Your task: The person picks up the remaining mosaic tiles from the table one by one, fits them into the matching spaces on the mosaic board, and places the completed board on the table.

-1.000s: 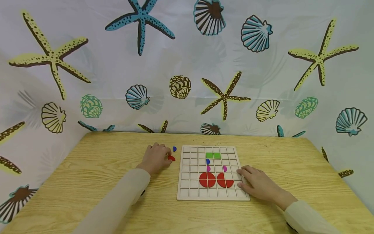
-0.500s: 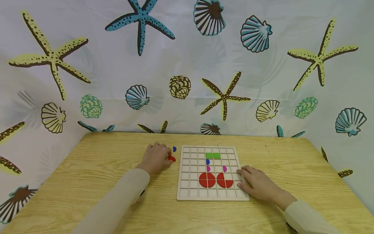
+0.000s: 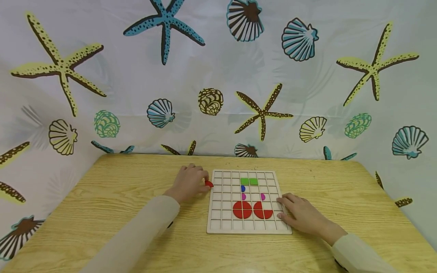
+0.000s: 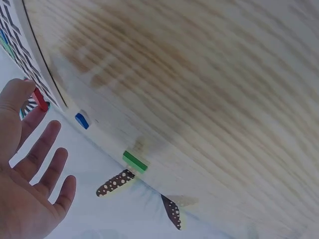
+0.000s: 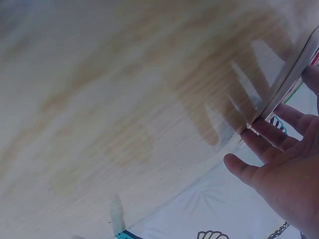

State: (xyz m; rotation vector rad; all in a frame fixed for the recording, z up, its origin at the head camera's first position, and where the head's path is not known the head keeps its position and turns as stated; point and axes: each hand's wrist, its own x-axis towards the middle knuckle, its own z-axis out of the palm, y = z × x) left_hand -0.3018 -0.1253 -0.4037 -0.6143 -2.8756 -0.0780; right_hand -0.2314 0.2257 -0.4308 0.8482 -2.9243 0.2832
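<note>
Pinching a red piece [image 3: 209,184] just below the head view's centre, the left hand's [image 3: 190,182] fingers are at the left edge of the grid board [image 3: 222,225]. At lower right, the right hand [image 3: 304,215] rests relaxed fingers on the board's right edge.

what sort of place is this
Most likely an indoor tabletop play or recording spot, screened off: a yellowish wood-grain table, a whitish starfish-and-shell-print sheet around three sides, and a pale square gridded board with flat red quarter-circle pieces set in it.
</note>
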